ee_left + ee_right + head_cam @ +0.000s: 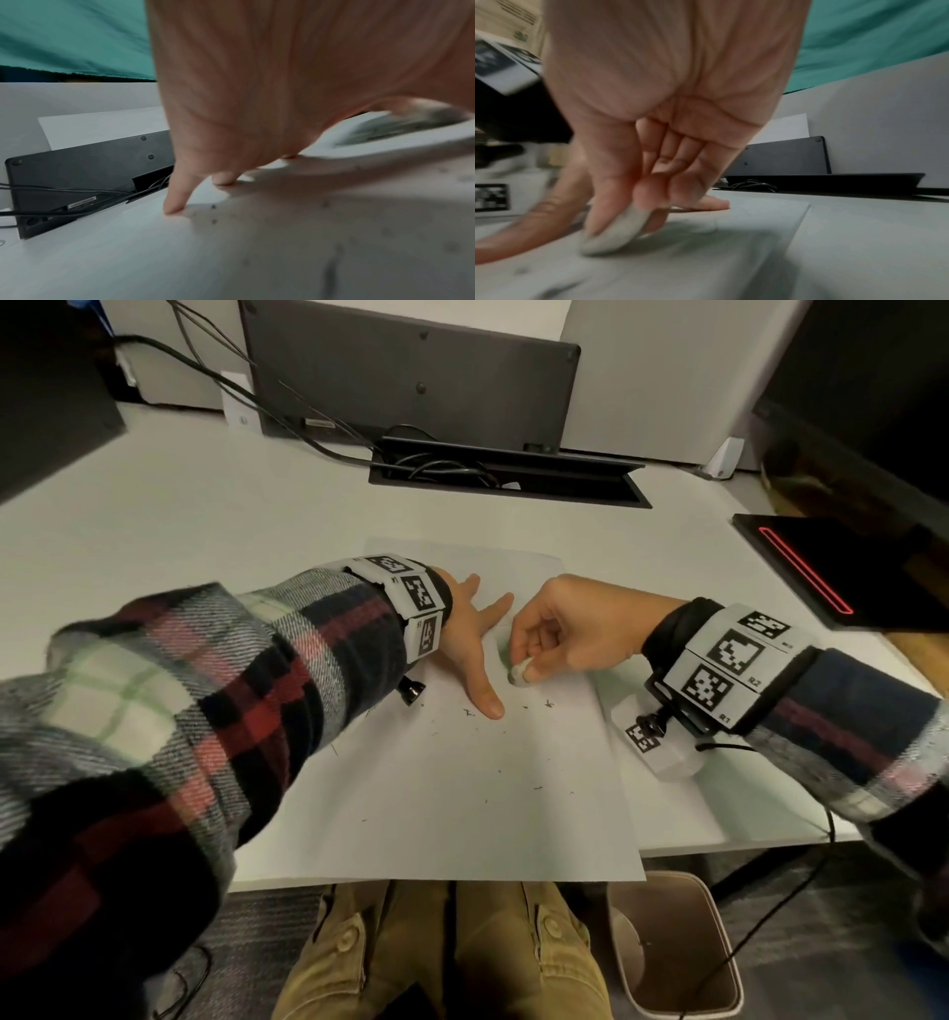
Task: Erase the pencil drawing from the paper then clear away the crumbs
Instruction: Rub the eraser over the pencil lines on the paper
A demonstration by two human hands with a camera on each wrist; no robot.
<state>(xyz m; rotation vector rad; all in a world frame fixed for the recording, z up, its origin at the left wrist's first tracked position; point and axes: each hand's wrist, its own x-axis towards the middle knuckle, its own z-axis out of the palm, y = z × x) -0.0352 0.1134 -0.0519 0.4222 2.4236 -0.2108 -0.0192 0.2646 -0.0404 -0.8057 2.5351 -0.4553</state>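
Note:
A white sheet of paper (452, 793) lies on the desk in front of me. My left hand (472, 639) lies flat on the paper, fingers spread and pressing it down (174, 207). My right hand (554, 634) pinches a small white eraser (519, 671) between thumb and fingers, its tip touching the paper just right of my left thumb. The right wrist view shows the eraser (613, 231) against the sheet. Dark eraser crumbs (513, 747) are scattered over the middle of the paper. Faint pencil marks (504, 654) show beside the eraser.
A beige waste bin (672, 947) stands on the floor below the desk's front right edge. A black device with a red line (806, 572) lies at the right. A cable tray (508, 474) and a dark panel (411, 377) sit at the back.

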